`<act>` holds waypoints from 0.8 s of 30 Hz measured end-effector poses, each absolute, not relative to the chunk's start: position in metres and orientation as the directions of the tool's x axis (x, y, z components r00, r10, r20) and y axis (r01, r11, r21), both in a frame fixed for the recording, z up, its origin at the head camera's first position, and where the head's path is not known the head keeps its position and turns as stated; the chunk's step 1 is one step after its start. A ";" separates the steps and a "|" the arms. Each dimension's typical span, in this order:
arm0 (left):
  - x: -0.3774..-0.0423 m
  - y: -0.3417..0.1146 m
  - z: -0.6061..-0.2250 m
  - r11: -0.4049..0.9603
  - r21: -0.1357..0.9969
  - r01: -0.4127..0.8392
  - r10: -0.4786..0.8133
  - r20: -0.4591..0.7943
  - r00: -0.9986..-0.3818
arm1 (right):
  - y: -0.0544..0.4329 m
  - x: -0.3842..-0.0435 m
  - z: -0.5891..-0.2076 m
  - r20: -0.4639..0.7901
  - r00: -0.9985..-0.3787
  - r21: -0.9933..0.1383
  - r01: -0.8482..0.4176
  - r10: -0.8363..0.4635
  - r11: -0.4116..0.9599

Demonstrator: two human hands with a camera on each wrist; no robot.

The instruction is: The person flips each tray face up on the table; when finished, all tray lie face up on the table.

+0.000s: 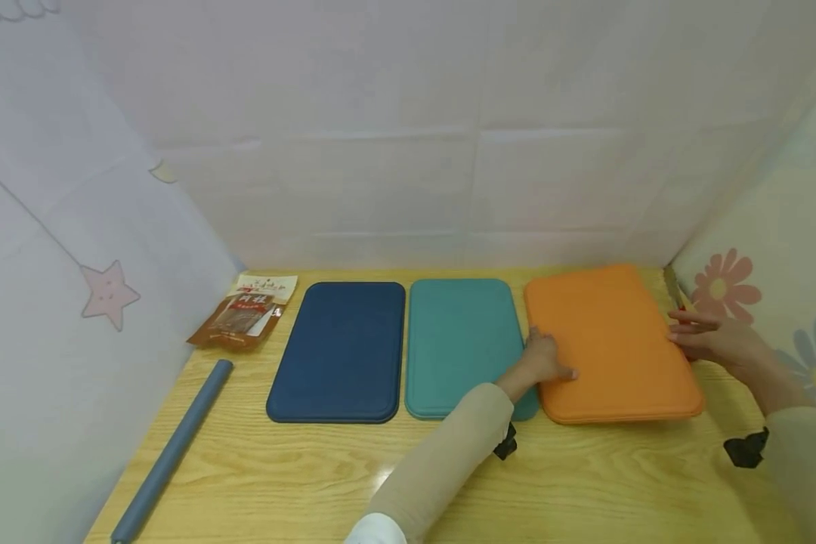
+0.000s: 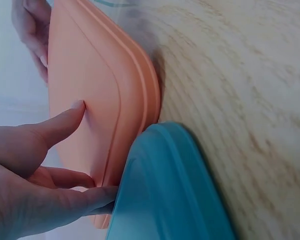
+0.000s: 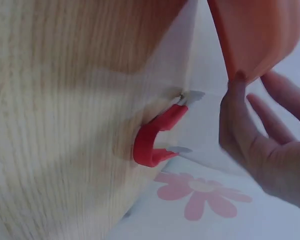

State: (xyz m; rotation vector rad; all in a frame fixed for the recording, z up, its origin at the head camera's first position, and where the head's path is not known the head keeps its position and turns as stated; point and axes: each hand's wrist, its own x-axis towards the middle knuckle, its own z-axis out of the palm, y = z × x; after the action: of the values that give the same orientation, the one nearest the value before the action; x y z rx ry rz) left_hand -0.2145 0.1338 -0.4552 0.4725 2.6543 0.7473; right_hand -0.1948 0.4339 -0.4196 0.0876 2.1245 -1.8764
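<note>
At the left side of the wood-grain table [image 1: 299, 483], a grey rod [image 1: 173, 449] lies slanting along the edge, with a brown packet [image 1: 241, 321] behind it, near the back corner. Next comes a navy board [image 1: 340, 351], flat on the table, then a teal board [image 1: 459, 340] just beside it, partly covered by the person's left forearm. The left hand [image 1: 542, 360] grips the left edge of the orange board [image 1: 612, 340], thumb pressed on the upper face and fingers at the side, beside the teal board's rim. The orange board, at the right of the row, is tilted, its right side raised off the table and casting a shadow. The right hand [image 1: 717, 340] pinches that raised edge between thumb and fingers. Below this hand, near the flower-printed wall [image 1: 775, 219], a red U-shaped tool [image 3: 150, 140] with metal ends rests on the table.
</note>
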 end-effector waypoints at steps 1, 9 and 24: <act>-0.216 0.133 -0.455 0.802 0.550 0.234 0.411 -0.224 -0.883 | 0.435 -0.195 -0.418 -0.262 -0.950 -0.958 0.236 -0.169 0.163; -0.200 0.122 -0.450 0.643 0.741 0.192 0.469 -0.183 -0.864 | 0.435 -0.198 -0.396 -0.290 -0.931 -0.940 0.234 -0.220 0.249; -0.132 0.111 -0.446 0.625 0.724 0.290 0.563 -0.161 -0.810 | 0.402 -0.200 -0.356 -0.221 -0.918 -0.965 0.255 -0.329 -0.064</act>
State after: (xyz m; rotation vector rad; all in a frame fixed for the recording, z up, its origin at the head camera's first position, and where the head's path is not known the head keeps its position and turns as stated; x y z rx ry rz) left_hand -0.1320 0.1110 -0.4462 0.6805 2.4766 1.0082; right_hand -0.2004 0.4018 -0.3561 -0.0783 1.8277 -2.0375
